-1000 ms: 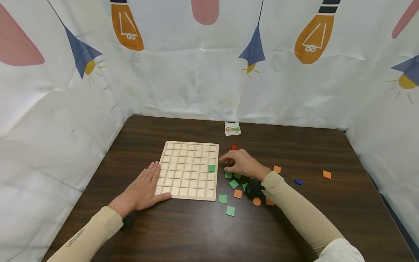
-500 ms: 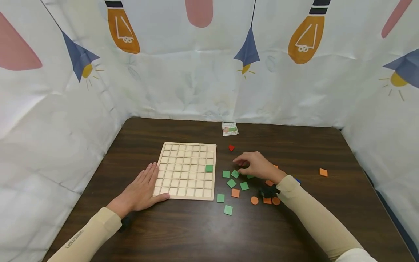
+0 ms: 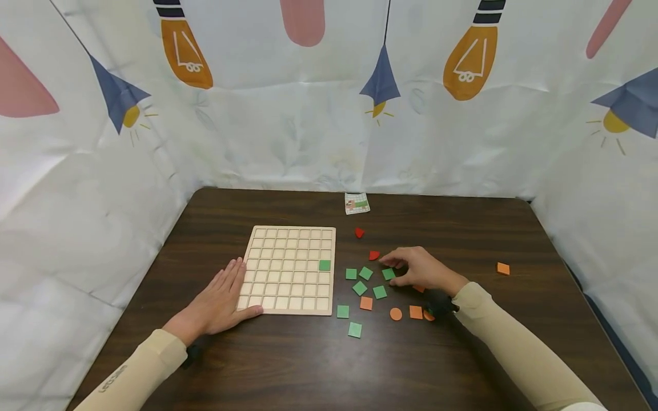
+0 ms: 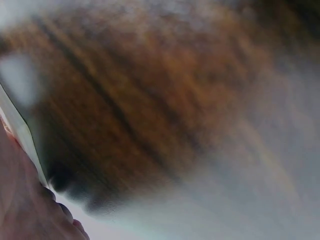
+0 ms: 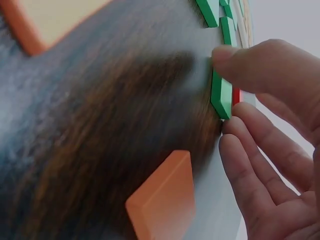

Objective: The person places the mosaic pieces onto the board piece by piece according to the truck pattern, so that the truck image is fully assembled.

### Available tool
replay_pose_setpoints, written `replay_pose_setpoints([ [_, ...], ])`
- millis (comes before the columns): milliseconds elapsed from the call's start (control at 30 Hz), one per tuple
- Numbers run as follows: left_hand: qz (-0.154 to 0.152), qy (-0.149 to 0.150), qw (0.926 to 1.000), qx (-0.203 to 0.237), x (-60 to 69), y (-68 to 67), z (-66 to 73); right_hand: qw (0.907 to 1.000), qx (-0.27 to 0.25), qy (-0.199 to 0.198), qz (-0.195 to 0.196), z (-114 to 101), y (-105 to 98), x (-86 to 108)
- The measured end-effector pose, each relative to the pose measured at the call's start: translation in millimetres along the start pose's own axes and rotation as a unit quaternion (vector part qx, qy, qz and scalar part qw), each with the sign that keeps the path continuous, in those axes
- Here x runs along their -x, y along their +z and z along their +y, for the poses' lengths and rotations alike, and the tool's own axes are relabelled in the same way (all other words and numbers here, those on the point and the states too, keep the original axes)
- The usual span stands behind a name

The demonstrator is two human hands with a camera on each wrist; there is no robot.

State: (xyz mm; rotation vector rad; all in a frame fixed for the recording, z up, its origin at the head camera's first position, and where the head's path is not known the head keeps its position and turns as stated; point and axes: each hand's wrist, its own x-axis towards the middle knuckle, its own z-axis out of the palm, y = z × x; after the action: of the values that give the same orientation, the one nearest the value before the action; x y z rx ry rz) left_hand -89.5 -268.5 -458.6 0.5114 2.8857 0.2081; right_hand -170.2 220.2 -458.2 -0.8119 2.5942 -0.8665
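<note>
A pale wooden grid board [image 3: 289, 248] lies left of centre, with one green square tile [image 3: 324, 265] in a right-hand cell. My left hand [image 3: 216, 297] rests flat with straight fingers along the board's left edge, the thumb at its lower edge. In the left wrist view that hand [image 4: 25, 195] shows only at the lower left, blurred. To the right, my right hand [image 3: 424, 268] hovers low with thumb and fingers apart around another green tile [image 3: 388, 274]. The right wrist view puts the thumb tip beside or over that tile [image 5: 222, 95]; contact cannot be told.
Several loose green tiles [image 3: 359, 288] lie right of the board. Orange squares [image 3: 416, 312] and a round orange piece [image 3: 396, 314] are nearer me. Two red pieces [image 3: 374, 255] sit behind them. A small printed card [image 3: 357, 203] lies at the far edge; another orange tile [image 3: 502, 268] lies far right.
My right hand has moved right and slightly nearer, away from the board's edge, uncovering green tiles and red pieces. My left hand has kept its place on the board. The head view has shifted slightly.
</note>
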Motion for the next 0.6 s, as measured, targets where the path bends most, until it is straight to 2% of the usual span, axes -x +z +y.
replay_pose_setpoints([
  [133, 0.009, 0.004, 0.9999, 0.004, 0.3, 0.8, -0.6, 1.0000, 0.004, 0.006, 0.000, 0.7, -1.7, 4.3],
  [367, 0.002, 0.001, 1.0000, -0.004, 0.5, 1.4, -2.2, 0.9997, 0.023, 0.002, 0.008, -1.2, -1.0, 5.1],
  [600, 0.018, 0.011, 0.9997, 0.015, 0.4, 4.2, -2.7, 0.9991, 0.038, -0.008, 0.016, -2.6, 2.0, 5.0],
])
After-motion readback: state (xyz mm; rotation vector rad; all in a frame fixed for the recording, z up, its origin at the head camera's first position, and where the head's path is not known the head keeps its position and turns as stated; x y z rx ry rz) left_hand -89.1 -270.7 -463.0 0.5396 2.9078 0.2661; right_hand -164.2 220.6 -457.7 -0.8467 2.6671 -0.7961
